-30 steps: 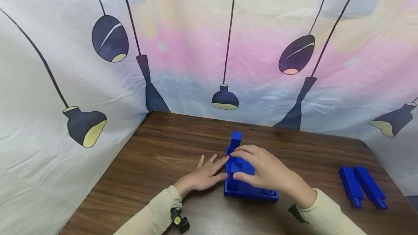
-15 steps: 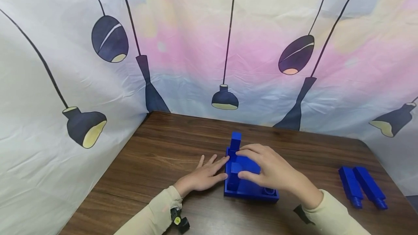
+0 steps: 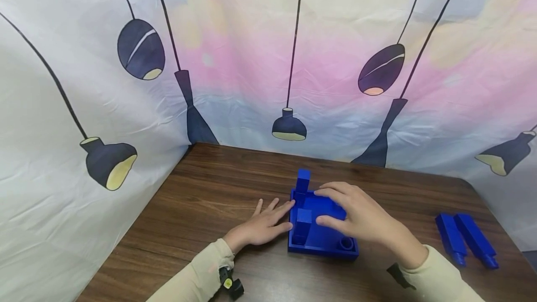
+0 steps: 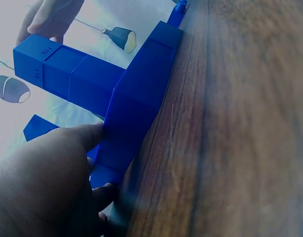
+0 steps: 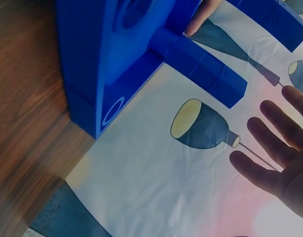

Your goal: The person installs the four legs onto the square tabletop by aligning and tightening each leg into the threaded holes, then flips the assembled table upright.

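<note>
A blue square base [image 3: 320, 249] with a raised rim lies on the table. Two blue square posts stand upright along its left side: a near post [image 3: 303, 223] and a far post [image 3: 303, 181]. A round socket [image 3: 346, 243] shows at its near right corner. My left hand [image 3: 262, 228] rests spread beside the base, its fingertips touching the left rim; the left wrist view shows thumb and fingers against that edge. Over the base's right part hovers my right hand [image 3: 356, 211], fingers apart and holding nothing. It hides the far right corner in the head view.
Two loose blue posts with threaded ends, a left one [image 3: 450, 239] and a right one [image 3: 475, 240], lie at the right of the wooden table [image 3: 226, 176]. A cloth printed with lamps [image 3: 251, 59] hangs behind.
My right hand has drawn away from the near post toward the right, uncovering the post and the near right socket. The left hand and base have stayed in place.
</note>
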### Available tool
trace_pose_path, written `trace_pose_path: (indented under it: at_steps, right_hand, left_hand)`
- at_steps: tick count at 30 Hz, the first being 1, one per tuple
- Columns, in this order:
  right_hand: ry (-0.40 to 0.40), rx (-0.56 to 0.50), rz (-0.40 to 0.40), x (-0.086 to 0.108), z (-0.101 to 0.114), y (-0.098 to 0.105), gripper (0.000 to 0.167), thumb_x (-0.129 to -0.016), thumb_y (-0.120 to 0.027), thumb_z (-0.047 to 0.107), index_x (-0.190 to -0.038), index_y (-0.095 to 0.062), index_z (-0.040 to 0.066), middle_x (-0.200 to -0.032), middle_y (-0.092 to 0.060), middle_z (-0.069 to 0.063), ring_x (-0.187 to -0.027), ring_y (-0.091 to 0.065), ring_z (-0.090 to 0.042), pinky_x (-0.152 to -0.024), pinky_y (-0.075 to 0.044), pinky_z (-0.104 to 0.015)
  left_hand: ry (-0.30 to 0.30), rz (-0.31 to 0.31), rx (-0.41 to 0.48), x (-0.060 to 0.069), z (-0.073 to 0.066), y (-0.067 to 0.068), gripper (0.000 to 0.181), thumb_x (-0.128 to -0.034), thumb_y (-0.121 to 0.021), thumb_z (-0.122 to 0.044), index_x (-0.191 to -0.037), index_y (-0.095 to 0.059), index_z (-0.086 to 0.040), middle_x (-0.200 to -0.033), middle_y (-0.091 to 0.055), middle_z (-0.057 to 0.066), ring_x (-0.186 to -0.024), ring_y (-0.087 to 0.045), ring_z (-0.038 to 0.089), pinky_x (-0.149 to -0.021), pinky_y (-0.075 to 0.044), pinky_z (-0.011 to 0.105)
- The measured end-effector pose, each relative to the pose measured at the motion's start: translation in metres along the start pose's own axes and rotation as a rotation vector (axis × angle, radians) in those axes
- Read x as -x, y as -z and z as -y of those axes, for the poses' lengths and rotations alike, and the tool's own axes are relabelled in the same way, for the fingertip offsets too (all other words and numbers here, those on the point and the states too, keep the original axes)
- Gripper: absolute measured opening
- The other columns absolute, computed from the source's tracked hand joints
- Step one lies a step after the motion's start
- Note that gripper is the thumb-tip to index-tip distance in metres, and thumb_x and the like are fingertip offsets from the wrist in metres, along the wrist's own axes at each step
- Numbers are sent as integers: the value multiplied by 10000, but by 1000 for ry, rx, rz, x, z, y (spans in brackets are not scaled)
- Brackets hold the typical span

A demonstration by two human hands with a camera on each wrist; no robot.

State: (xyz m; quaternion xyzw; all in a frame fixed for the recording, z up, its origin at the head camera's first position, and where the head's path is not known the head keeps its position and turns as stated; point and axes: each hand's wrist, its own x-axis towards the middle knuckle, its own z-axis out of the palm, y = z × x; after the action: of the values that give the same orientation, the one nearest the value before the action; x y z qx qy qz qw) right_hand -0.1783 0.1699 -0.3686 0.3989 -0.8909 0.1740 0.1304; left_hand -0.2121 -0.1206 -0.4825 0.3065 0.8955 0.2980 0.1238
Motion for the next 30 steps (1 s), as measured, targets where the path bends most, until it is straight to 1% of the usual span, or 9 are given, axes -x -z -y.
trace_pose_path:
  at_steps: [5, 9, 12, 18, 24, 30]
  right_hand:
    - [-41, 6, 1, 6, -3, 2, 578, -929, -814, 464, -1373, -692, 116, -1390, -659, -75, -1278, -633, -285, -1024, -536, -525]
    - [-56, 6, 2, 10, -6, 3, 572, -939, -803, 464, -1378, -689, 115, -1394, -657, -103, -1276, -633, -304, -1017, -534, -547]
    - [-64, 20, 3, 14, -9, 3, 574, -944, -795, 470, -1380, -687, 113, -1387, -659, -91, -1260, -641, -298, -1003, -541, -544]
    - [-105, 55, 3, 22, -17, 4, 564, -951, -778, 496, -1391, -682, 156, -1391, -649, -60, -1230, -645, -283, -981, -537, -561]
    - [-114, 80, -10, 28, -24, 8, 550, -944, -799, 459, -1388, -685, 154, -1369, -660, -67, -1255, -634, -305, -991, -514, -608]
    - [-124, 85, -20, 36, -30, 13, 546, -935, -821, 410, -1390, -678, 144, -1361, -663, -69, -1251, -634, -314, -984, -506, -623]
  left_hand:
    - [3, -2, -2, 0, 0, 0, 684, -1118, -393, -553, -1709, -211, -261, -1724, -278, -2, -1626, -73, 324, -1239, 108, 643]
    - [-2, -1, -3, 0, 0, -1, 681, -1121, -397, -545, -1709, -212, -257, -1724, -279, -2, -1626, -72, 322, -1240, 111, 640]
    - [-9, 0, -7, 1, -1, -1, 681, -1122, -396, -542, -1709, -212, -250, -1724, -278, -3, -1627, -71, 318, -1240, 112, 639]
    - [-20, 2, -10, 1, -1, -1, 676, -1126, -393, -534, -1709, -211, -245, -1724, -277, -1, -1627, -70, 320, -1239, 116, 640]
    - [-16, 3, -3, 0, -1, 0, 680, -1123, -388, -546, -1710, -206, -252, -1725, -270, -11, -1628, -62, 307, -1239, 123, 634]
    - [-14, 3, 0, 1, 0, 0, 687, -1120, -385, -557, -1709, -210, -249, -1726, -267, -10, -1628, -62, 306, -1239, 124, 634]
